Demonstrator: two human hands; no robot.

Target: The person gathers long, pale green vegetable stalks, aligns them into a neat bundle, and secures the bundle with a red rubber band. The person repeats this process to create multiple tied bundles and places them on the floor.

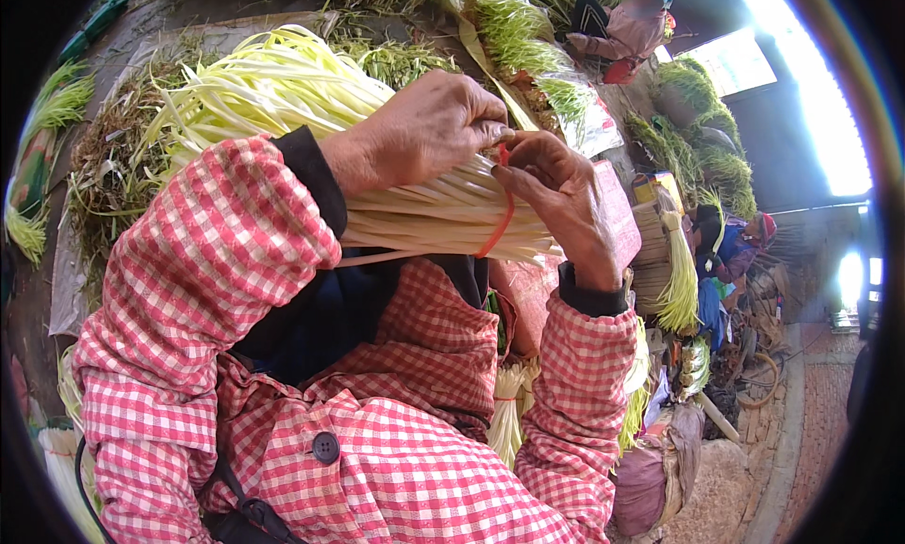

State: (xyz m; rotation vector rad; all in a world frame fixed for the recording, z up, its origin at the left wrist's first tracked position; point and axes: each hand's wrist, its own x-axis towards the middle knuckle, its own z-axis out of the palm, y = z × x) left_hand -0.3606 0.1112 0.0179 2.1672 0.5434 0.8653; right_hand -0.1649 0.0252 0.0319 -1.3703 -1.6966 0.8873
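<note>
A large bundle of pale yellow-green leafy stalks, likely blanched chives (417,215), lies across my lap, its leaves fanning to the upper left and its white stems to the right. A red band (505,222) runs around the stems near their ends. My left hand (431,130) is on top of the bundle, thumb and fingertips pinched at the upper end of the band. Close against it, my right hand (558,190) has bent fingers at the same part of the band, its thumb beside the stems. The fingers partly hide the band's ends.
Loose leaves and trimmings (117,169) cover the ground at left. Green bunches (520,42) lie at the top. Beyond my right hand are a pink block-like object (617,212) and a tied bunch (675,268). Two people sit farther off, one at the top (629,31), one at right (739,243).
</note>
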